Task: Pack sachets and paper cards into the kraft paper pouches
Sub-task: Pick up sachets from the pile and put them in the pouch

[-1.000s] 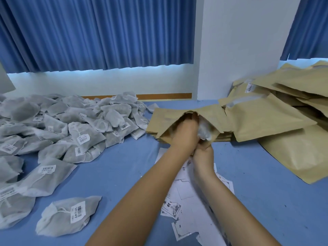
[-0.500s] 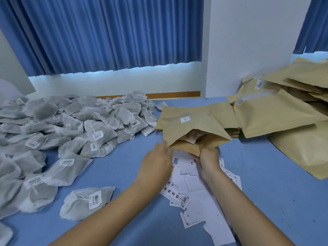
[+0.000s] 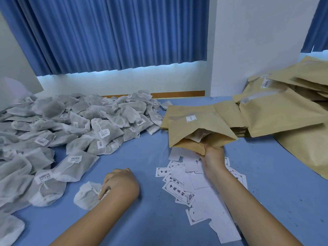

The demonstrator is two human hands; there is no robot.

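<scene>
Packing room: sachet heap (image 3: 71, 125), stacked kraft pouches (image 3: 284, 112), blue table (image 3: 150, 219).

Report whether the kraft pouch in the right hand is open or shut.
Open. The right hand pinches the kraft pouch by its lower lip; its mouth gapes toward the camera, and a white sachet shows inside.

The pouch (image 3: 198, 128) my right hand (image 3: 213, 157) grips: matt brown kraft paper, creased; white paper label.
The sachet (image 3: 87, 195) my left hand (image 3: 120, 185) holds: white non-woven cloth, fuzzy, crumpled.
The sachet heap (image 3: 79, 121), left of the pouch: same thin cloth, semi-sheer; paper stickers.
The cards (image 3: 179, 190), before the pouch: smooth white paper.
The table cover (image 3: 142, 224), under the pouch: blue, matt.
The curtain (image 3: 110, 32), behind the pouch: blue pleated cloth.
The pouch stack (image 3: 276, 114), right of the pouch: matt kraft paper.
</scene>
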